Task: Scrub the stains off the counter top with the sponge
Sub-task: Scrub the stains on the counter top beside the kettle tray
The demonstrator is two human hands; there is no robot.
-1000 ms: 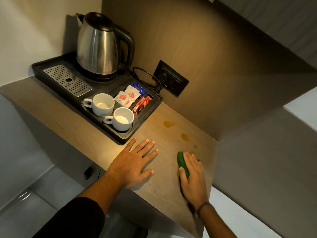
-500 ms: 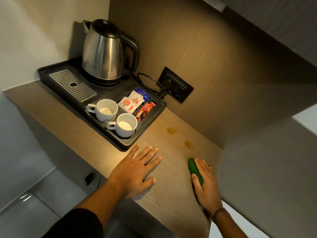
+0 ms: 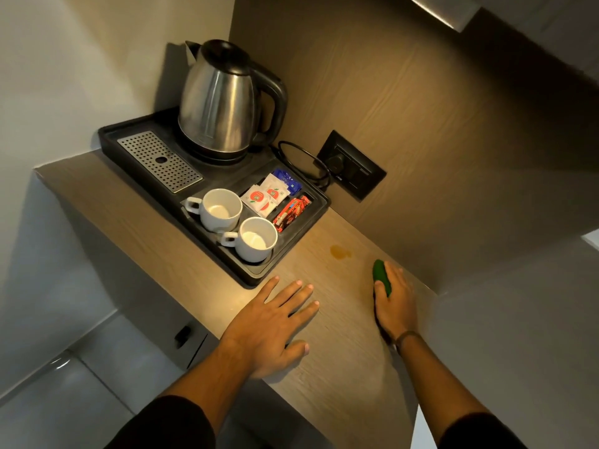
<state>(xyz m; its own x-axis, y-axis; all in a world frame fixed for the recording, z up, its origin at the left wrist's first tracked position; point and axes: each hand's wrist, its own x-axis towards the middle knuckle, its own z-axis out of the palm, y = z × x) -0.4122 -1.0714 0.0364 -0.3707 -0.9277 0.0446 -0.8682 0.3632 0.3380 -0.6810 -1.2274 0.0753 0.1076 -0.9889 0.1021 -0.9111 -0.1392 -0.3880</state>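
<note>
Worktop (image 3: 340, 367): left hand (image 3: 272, 322) flat, fingers spread; right hand (image 3: 393, 303) fingers clasping green sponge (image 3: 380, 276); stain (image 3: 339, 251) nearby.

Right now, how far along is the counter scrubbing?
Partly done, it seems. The right hand presses the green sponge on the counter top near the back wall, while the left hand rests flat. One brown stain beside the black tray remains; no other stains are visible.
</note>
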